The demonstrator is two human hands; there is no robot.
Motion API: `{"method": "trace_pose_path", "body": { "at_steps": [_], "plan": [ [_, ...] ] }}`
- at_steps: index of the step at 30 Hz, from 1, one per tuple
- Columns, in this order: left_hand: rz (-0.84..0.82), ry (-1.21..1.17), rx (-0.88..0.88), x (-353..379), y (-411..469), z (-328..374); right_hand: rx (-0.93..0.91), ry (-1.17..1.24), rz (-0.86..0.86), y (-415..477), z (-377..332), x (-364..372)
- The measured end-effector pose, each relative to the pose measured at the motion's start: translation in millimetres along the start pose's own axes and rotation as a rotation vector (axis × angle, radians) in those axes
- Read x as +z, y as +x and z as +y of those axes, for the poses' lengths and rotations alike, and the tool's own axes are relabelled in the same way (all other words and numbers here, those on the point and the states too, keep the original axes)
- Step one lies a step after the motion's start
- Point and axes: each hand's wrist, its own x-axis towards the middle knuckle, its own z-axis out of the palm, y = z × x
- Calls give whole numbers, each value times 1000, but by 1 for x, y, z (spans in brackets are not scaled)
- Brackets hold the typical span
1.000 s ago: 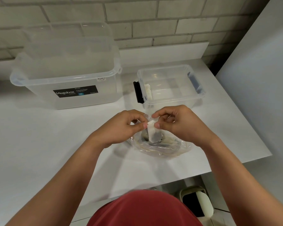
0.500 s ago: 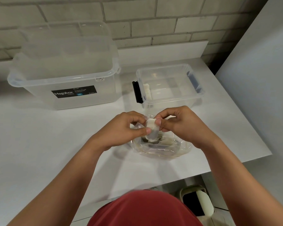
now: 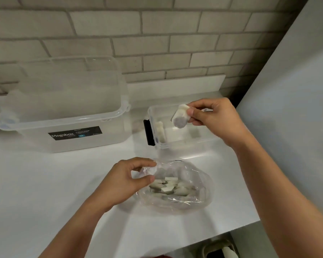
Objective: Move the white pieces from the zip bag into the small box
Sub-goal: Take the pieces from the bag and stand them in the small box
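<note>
A clear zip bag (image 3: 198, 200) lies on the white table near the front edge, with several white pieces (image 3: 168, 186) inside. My left hand (image 3: 127, 180) pinches the bag's open rim at its left side. My right hand (image 3: 213, 116) pinches one white piece (image 3: 181, 116) and holds it in the air over the small clear box (image 3: 175, 142). That box has a black latch on its left end, and one white piece (image 3: 159, 131) leans against its left wall inside.
A large clear box (image 3: 63, 116) labelled Megabox stands at the back left against the brick wall. A grey panel (image 3: 291, 108) rises along the table's right side. The table's front edge runs close below the bag.
My right hand has lifted the white piece out of the bag and carried it back over the small box. My left hand has let go of the piece and now holds the bag's rim.
</note>
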Motion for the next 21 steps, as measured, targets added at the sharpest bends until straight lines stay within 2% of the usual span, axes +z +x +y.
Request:
{"method": "trace_pose_path", "body": {
  "at_steps": [5,9,11,14,17,21],
  "plan": [
    [47,-62,-46,4,3,-2,101,-248,-292,68,37,39],
    [54,-70,-66,5,9,-1,213,-453,-567,95,62,70],
    [52,-74,-71,5,11,-1,234,-543,-647,102,69,81],
    [48,-76,-76,6,14,-2,192,-700,-671,106,74,91],
    [39,-76,-87,5,16,-3,110,-850,-622,104,78,95],
    [37,-73,-84,3,17,-3,104,-877,-563,101,84,101]
  ]
}}
